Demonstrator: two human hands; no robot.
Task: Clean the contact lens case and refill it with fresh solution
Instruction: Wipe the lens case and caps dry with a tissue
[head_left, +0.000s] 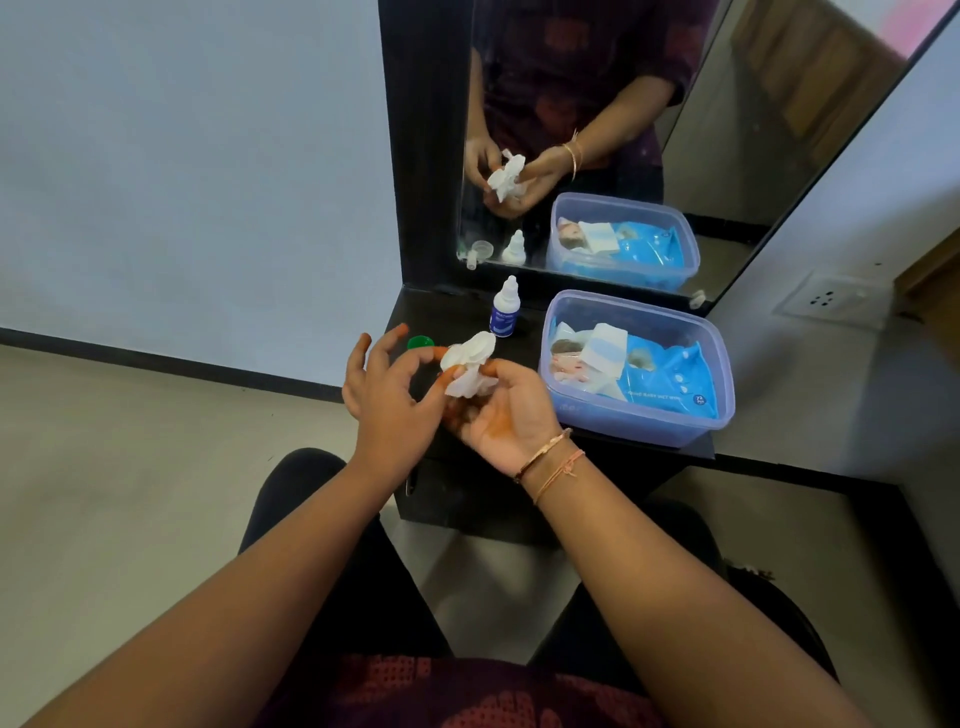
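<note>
A crumpled white wipe (469, 371) sits between my two hands above the black shelf (644, 447). My right hand (506, 410), palm up, is closed around the wipe's lower part. My left hand (389, 395) pinches the wipe with index finger and thumb, the other fingers spread. The lens case is hidden, and I cannot tell whether it lies inside the wipe. A green cap (421, 343) lies on the shelf behind my left hand. A small white solution bottle (504, 309) with a blue label stands upright farther back.
A clear plastic box (722, 374) holding a blue pack of wet wipes (660, 379) stands on the shelf's right half. A mirror (727, 130) rises behind the shelf. A wall socket (826, 299) is on the right wall. My knees are below the shelf.
</note>
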